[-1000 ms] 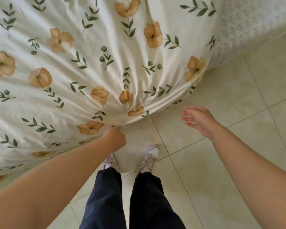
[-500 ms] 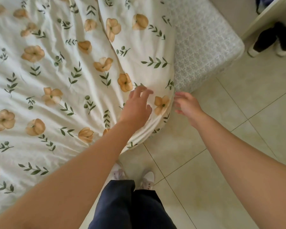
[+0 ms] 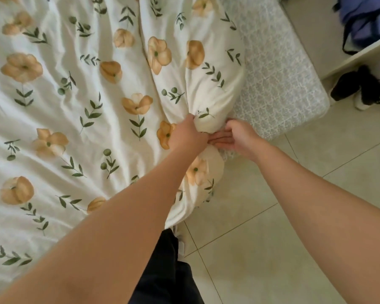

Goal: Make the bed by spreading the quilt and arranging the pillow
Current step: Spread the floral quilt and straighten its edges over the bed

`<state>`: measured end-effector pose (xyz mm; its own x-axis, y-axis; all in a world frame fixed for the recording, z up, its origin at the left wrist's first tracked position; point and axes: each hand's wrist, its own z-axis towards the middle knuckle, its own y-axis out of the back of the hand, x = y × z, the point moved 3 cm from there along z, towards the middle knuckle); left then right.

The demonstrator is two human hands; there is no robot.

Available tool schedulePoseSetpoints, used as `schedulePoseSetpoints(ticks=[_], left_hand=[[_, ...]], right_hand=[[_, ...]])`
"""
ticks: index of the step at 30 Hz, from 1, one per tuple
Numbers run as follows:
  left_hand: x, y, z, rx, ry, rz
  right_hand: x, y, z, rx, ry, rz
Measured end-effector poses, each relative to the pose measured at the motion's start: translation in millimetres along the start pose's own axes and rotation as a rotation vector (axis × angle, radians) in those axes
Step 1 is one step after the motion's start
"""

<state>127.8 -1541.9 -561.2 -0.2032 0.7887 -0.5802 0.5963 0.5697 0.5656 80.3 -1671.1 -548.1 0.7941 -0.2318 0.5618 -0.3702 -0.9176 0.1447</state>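
The white quilt [image 3: 79, 110], printed with orange flowers and green sprigs, covers most of the bed and is bunched into a thick fold at its near right corner. My left hand [image 3: 188, 137] grips that bunched corner, its fingers dug into the cloth. My right hand [image 3: 235, 139] lies just to the right, with straight fingers pointing left against the underside of the fold and the thumb raised above it. The quilt's lower corner hangs over the bed edge toward the floor. No pillow is in view.
The bare grey patterned mattress [image 3: 274, 71] shows to the right of the quilt. Beige floor tiles [image 3: 272, 238] lie below and to the right. A white shelf [image 3: 360, 55] holds a purple bag [image 3: 364, 16], with a black-and-white object [image 3: 360, 88] beneath it. My dark trouser legs [image 3: 167, 270] stand beside the bed.
Both hands have moved forward to the quilt's right corner. My left hand went from open above the cloth to gripping the bunched fold, and my right hand now touches it.
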Motion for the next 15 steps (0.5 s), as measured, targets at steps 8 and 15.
schedulePoseSetpoints(ticks=[8,15], left_hand=[[66,90,38,-0.039,0.386,-0.399],[106,110,44,-0.124,0.396,-0.290]], right_hand=[[111,-36,52,-0.190,0.299,-0.729],[160,-90,71,0.225,0.270,-0.532]])
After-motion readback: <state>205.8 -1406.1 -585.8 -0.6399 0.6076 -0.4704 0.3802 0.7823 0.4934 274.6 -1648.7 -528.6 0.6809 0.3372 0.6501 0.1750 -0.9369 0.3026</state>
